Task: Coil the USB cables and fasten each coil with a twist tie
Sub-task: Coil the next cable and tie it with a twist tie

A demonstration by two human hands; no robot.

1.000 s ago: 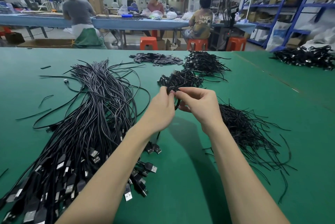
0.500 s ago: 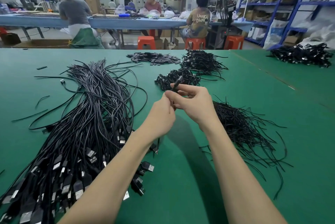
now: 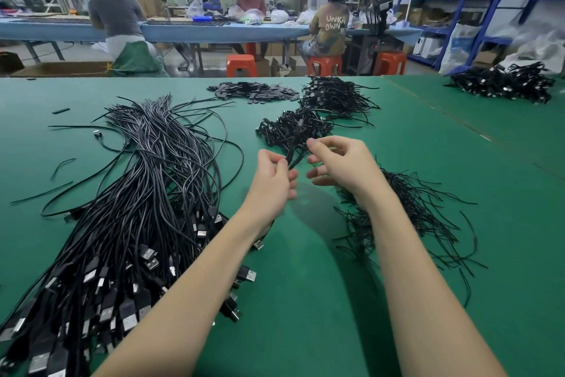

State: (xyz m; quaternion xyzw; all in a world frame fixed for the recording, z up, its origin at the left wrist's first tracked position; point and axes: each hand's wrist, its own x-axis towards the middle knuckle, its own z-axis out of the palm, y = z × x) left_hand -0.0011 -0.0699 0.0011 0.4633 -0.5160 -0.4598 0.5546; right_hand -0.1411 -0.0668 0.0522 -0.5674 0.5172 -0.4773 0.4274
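Observation:
My left hand (image 3: 272, 184) pinches a small black USB cable coil (image 3: 296, 150) above the green table (image 3: 305, 300). The coil sticks up and away from the fingers. My right hand (image 3: 342, 162) is just right of the coil with its fingers curled. Its index tip and thumb are close to the coil, but I cannot tell whether they hold it or a tie. A big bundle of loose black USB cables (image 3: 137, 199) lies to the left, plugs toward me. Thin black twist ties (image 3: 419, 211) lie under my right wrist.
Tied coils are heaped beyond my hands (image 3: 275, 129) and farther back (image 3: 336, 95). Flat black strips (image 3: 253, 91) lie at the back, and another cable heap (image 3: 504, 83) sits at the far right. People sit at a blue table (image 3: 214, 31) beyond.
My hands have come slightly apart. The right hand, which was pressed against the left on the coil, now sits a little to the right with a gap between them.

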